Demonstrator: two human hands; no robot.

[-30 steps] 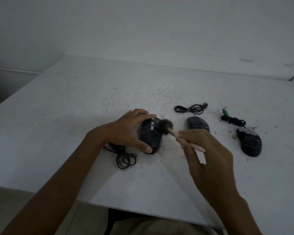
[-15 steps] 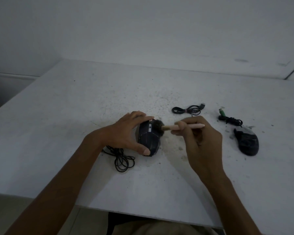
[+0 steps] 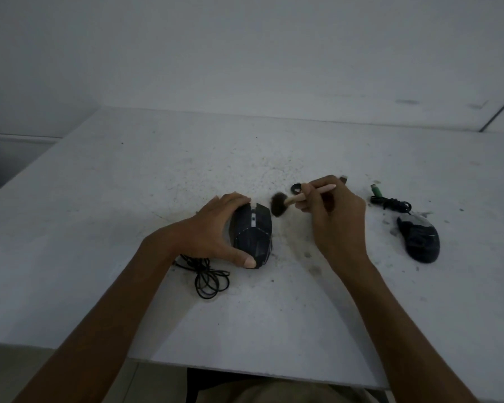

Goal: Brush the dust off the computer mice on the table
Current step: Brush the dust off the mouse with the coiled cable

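A black angular mouse [image 3: 252,235] lies flat on the white table [image 3: 99,216], and my left hand [image 3: 216,228] grips it from the left side, thumb at its near end. My right hand [image 3: 332,216] holds a small brush [image 3: 280,204] by its pale wooden handle. Its dark bristle head hovers just past the mouse's far right corner, apart from it. A second black mouse [image 3: 419,239] with a grey front lies at the right. A third mouse is hidden behind my right hand.
The gripped mouse's coiled black cable [image 3: 207,277] lies near my left wrist. A cable with a green plug [image 3: 377,191] lies by the right mouse. Another cable's loop [image 3: 296,188] shows behind the brush. Dust specks cover the table's middle; its front edge is close.
The brush has lifted off the mouse's far end and swung away to the right and back. My left hand keeps its hold on the mouse, which now lies flatter.
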